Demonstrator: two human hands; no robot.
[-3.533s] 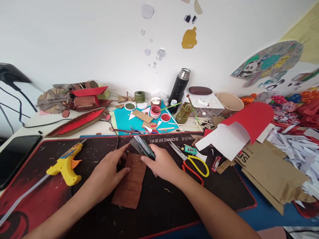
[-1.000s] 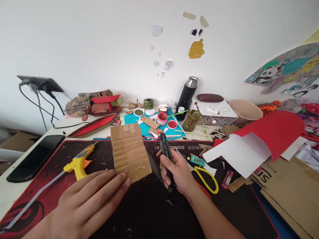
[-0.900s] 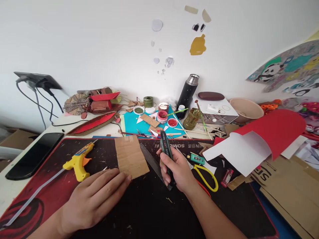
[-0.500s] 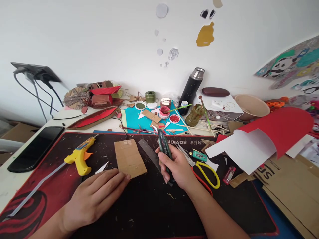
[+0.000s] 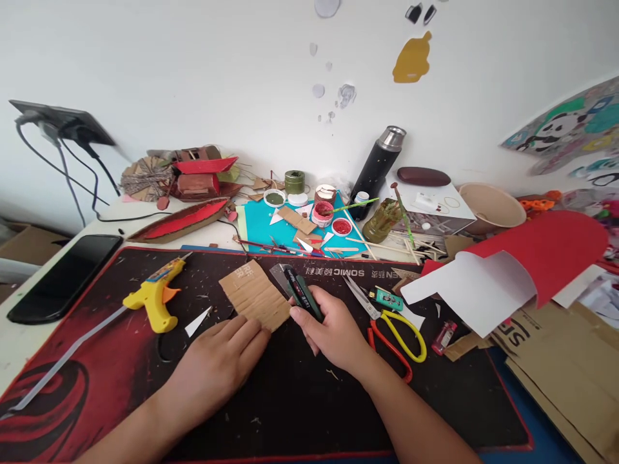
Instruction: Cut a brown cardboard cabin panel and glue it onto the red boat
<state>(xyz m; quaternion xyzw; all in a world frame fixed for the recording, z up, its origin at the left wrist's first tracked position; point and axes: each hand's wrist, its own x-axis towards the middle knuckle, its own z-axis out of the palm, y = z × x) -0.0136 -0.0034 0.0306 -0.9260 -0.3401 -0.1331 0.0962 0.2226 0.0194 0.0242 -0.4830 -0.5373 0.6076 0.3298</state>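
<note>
In front of me a small piece of corrugated cardboard (image 5: 251,293) lies tilted over the black mat. My left hand (image 5: 220,361) grips its lower edge, with the fingers on top and the thumb hidden. A dark green utility knife (image 5: 300,295) is in my right hand (image 5: 333,328), pointing up and left, just beside the cardboard's right edge. The far end of a metal ruler (image 5: 276,274) shows between the cardboard and the knife; the rest is mostly covered.
A yellow glue gun (image 5: 155,296) and a white paper scrap (image 5: 197,323) lie left. Scissors (image 5: 382,322), a green utility-blade-like item (image 5: 387,298) and a lighter (image 5: 443,338) are on the right. Paint pots (image 5: 323,212) and a black flask (image 5: 377,167) stand behind.
The cardboard has turned counterclockwise, and my left hand has moved right and slightly up with it. My right hand has swung the knife leftward, closer to the cardboard. The view has shifted slightly.
</note>
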